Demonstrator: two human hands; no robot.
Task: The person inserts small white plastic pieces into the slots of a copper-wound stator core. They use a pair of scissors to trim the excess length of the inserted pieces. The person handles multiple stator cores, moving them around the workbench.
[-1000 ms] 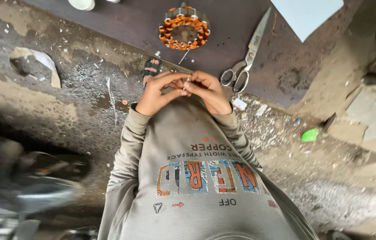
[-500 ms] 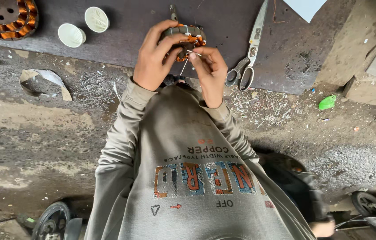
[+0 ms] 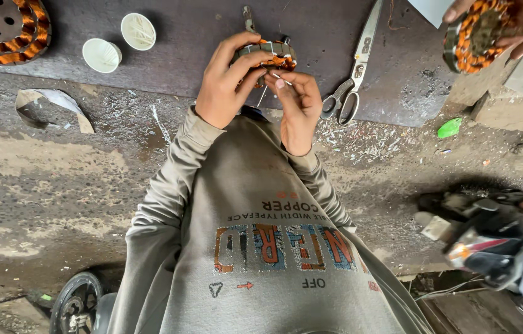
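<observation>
My left hand [image 3: 223,80] grips a small round stator [image 3: 269,52] with copper-orange windings, holding it above a dark mat [image 3: 199,68]. My right hand [image 3: 298,105] is right beside it, thumb and forefinger pinched on a thin white strip [image 3: 280,78] at the stator's lower edge. Both grey sleeves reach up from my sweatshirt. My left fingers hide part of the stator.
Large scissors [image 3: 353,77] lie on the mat right of my hands, and a metal tool [image 3: 248,16] lies behind the stator. Two white caps [image 3: 119,42] and a bigger stator [image 3: 4,28] are at top left. Another person's hand [image 3: 521,18] holds a stator [image 3: 475,34] at top right. A green scrap [image 3: 450,128] and a curled paper strip [image 3: 51,102] lie on the gritty floor, and a small wheel [image 3: 76,303] sits at bottom left.
My hands have lifted the small stator from the mat and work at it. The view has swung, bringing another person's hand with a stator into the top right corner.
</observation>
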